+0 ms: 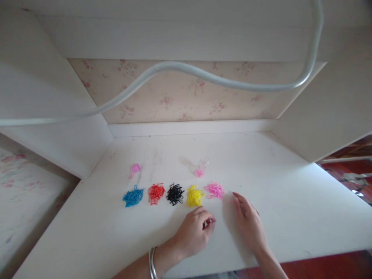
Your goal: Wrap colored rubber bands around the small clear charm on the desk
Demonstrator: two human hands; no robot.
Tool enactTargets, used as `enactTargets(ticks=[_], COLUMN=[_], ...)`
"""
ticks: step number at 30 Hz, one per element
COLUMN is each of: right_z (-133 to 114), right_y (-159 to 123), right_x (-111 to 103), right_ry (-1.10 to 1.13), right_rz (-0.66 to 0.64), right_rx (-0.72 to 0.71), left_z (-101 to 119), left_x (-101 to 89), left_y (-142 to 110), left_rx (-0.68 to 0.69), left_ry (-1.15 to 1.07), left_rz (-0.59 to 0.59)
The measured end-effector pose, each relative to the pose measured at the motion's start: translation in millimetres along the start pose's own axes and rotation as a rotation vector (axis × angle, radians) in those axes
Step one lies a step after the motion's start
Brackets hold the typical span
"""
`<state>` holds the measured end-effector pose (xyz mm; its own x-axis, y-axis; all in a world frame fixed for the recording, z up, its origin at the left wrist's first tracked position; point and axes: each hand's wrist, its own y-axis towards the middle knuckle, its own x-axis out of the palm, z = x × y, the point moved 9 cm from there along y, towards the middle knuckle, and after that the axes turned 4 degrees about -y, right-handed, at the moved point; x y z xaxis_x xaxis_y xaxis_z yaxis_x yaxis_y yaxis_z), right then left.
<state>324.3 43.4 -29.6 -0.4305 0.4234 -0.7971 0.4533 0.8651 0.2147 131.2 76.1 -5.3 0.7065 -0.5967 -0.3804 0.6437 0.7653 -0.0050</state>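
Yellow bands (195, 196) were set just past the curled left grip (193, 232), pink bands (214, 190) left of the right grip (250, 224); whether either grip was closed could not be told. Colours were set apart, perhaps against mixing.

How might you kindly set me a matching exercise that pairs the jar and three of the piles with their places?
Things:
1. Blue pile
2. Black pile
3. Pink pile
4. Jar

Places:
A. Middle of the row
B. Behind the row
C. Right end of the row
D. Left end of the row

Pairs: 1-D, 2-A, 3-C, 4-B
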Motion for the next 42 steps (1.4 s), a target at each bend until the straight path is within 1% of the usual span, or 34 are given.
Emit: enactTargets(ticks=[2,4,7,9,10,12,15,18,22,25,27,29,33,36,38,40,42], right_z=[-14.6,-51.5,-115.0,-145.8,-155.2,-164.5,-165.1,-164.2,-170.7,-175.4,-177.4,-177.8,-174.0,-167.4,-160.7,-147.8,-124.3], right_y=[12.1,27.5,51.0,65.5,72.4,84.3,94.8,98.1,99.7,102.7,104.9,106.5,105.6,98.6,89.5,78.4,66.8], right_x=[-16.6,-33.9,-52.8,-55.3,-53.6,-45.5,-33.3,-28.3,-21.5,-16.4,-13.7,-10.9,-9.3,-19.0,-27.5,-32.1,-31.2], right_ry=[0.136,0.209,0.184,0.174,0.166,0.130,0.043,-0.034,-0.111,-0.144,-0.156,-0.157,-0.101,0.005,0.100,0.191,0.258], right_rz=[0.073,0.127,0.191,0.215,0.224,0.219,0.202,0.189,0.131,0.088,0.068,0.052,0.064,0.149,0.210,0.245,0.270], right_rx=[0.035,-0.075,-0.279,-0.376,-0.402,-0.428,-0.448,-0.473,-0.523,-0.541,-0.550,-0.554,-0.525,-0.463,-0.428,-0.377,-0.278], left_z=[0.8,1.0,1.0,1.0,0.8,0.6,-0.6,-5.3,-14.9,-18.8,-19.4,-19.7,-15.9,-11.8,-11.5,-13.5,-16.0], left_x=[2.8,3.8,2.2,0.0,-0.9,-2.2,-2.5,-1.8,1.7,5.2,7.3,7.6,3.6,2.1,0.8,-0.1,0.4], left_y=[-1.6,-3.3,-5.3,-6.2,-6.5,-7.0,-7.4,-7.0,-6.8,-7.6,-8.2,-8.8,-9.4,-9.2,-8.3,-7.3,-6.5], left_rx=[0.015,0.026,0.037,0.041,0.042,0.043,0.040,0.006,-0.065,-0.091,-0.099,-0.112,-0.103,-0.076,-0.063,-0.055,-0.044], left_ry=[0.031,0.061,0.077,0.068,0.061,0.045,0.020,-0.009,-0.041,-0.043,-0.048,-0.056,-0.051,-0.059,-0.072,-0.091,-0.114], left_rz=[-0.013,-0.022,-0.028,-0.026,-0.025,-0.020,-0.009,-0.013,-0.097,-0.168,-0.196,-0.200,-0.180,-0.179,-0.157,-0.124,-0.101])
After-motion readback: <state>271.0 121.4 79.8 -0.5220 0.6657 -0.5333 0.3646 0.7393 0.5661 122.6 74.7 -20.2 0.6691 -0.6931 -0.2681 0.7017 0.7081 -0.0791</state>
